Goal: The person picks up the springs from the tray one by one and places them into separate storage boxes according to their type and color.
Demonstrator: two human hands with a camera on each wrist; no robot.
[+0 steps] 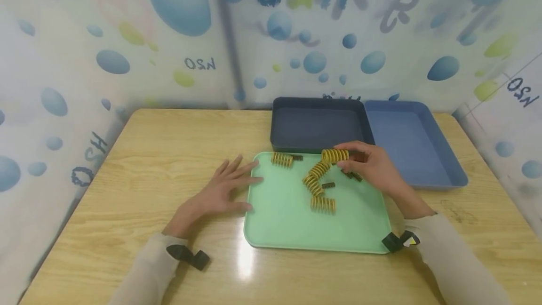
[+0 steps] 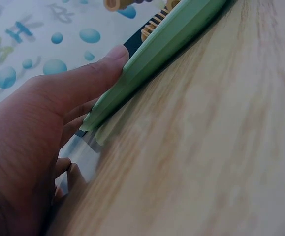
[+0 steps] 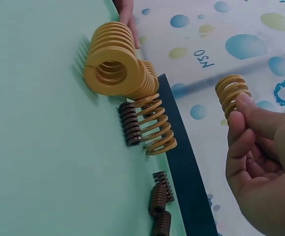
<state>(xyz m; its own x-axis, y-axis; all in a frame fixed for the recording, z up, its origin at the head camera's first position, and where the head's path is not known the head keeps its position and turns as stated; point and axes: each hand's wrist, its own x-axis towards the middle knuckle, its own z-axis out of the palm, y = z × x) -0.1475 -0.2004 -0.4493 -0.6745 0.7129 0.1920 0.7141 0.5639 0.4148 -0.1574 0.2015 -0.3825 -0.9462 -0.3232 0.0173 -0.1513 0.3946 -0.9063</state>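
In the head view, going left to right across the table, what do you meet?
Left hand → green tray → right hand, holding a yellow spring → light blue tray. The dark tray behind overlaps, so it is left out.

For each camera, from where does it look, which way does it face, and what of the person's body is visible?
Head: from above, forward and down at the green tray; both forearms, left hand, right hand show.
Left wrist: low at the table, along the tray's edge; left-hand fingers touch it.
Right wrist: across the tray toward the wall; right-hand fingers pinch a yellow spring.
Shared: tray and yellow springs appear in all three.
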